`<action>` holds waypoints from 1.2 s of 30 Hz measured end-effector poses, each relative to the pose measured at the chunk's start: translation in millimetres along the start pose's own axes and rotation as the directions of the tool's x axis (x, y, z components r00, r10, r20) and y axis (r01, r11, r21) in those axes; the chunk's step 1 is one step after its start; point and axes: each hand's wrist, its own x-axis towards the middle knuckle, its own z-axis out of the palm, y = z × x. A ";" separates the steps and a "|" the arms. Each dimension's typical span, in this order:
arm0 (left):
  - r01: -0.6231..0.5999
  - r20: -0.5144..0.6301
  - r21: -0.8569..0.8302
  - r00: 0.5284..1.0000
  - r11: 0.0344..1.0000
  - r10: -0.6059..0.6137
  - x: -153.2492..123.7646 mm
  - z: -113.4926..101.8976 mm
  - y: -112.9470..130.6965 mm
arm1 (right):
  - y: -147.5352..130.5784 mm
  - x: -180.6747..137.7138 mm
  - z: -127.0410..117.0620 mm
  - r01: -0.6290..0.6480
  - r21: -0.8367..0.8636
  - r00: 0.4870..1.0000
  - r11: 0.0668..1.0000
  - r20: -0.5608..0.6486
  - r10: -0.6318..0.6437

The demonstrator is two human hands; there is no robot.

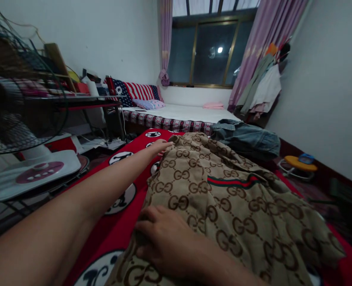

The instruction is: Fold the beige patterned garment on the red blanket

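Observation:
A beige garment (pixel 223 198) with a brown monogram print and a red-green stripe lies spread on a red blanket (pixel 119 222). My left hand (pixel 161 147) reaches far out and pinches the garment's far left corner. My right hand (pixel 164 238) rests close to me on the garment's near left edge, fingers curled over the fabric. Both arms come in from the bottom of the view.
A blue denim garment (pixel 247 139) lies beyond the beige one. A standing fan (pixel 18 99) and its white base (pixel 35 172) are at the left. Behind are a bed (pixel 188 115) with pillows, a cluttered table (pixel 74 99), a curtained window and hanging clothes (pixel 262 91).

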 end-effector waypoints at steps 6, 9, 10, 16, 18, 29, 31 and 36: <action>-0.012 -0.021 -0.096 1.000 0.995 0.010 29.7 33.0 13.4 | 6.7 3.5 13.0 0.093 -0.046 0.996 0.995 -0.002 -0.094; -0.119 -0.084 -0.189 0.991 0.975 0.105 39.3 46.3 18.4 | 9.6 3.3 6.8 0.082 0.033 0.995 0.996 -0.052 -0.080; -0.170 -0.112 -0.215 0.983 0.962 0.148 41.5 48.3 17.9 | 10.2 3.9 4.2 0.062 0.075 0.993 0.995 -0.108 -0.053; -0.350 -0.037 0.061 0.935 0.935 0.353 47.8 44.5 0.1 | 26.2 12.9 -1.1 -0.070 0.400 0.829 0.914 -0.486 0.276; -0.341 -0.043 0.142 0.936 0.929 0.350 45.1 43.9 -0.8 | 34.5 14.5 1.8 -0.151 0.443 0.860 0.884 -0.381 0.338; -0.476 0.308 0.503 0.878 0.721 0.366 -16.9 66.7 -43.9 | 93.3 1.4 -20.9 -0.301 0.223 0.745 0.927 -0.552 0.375; -0.472 0.251 0.486 0.882 0.736 0.399 -18.8 68.1 -50.3 | 115.0 -6.1 -24.4 -0.456 0.042 0.796 0.889 -0.427 0.429; -0.599 0.190 0.356 0.798 0.718 0.572 -28.4 63.4 -45.3 | 135.7 -14.3 -18.6 -0.598 -0.153 0.796 0.787 -0.228 0.561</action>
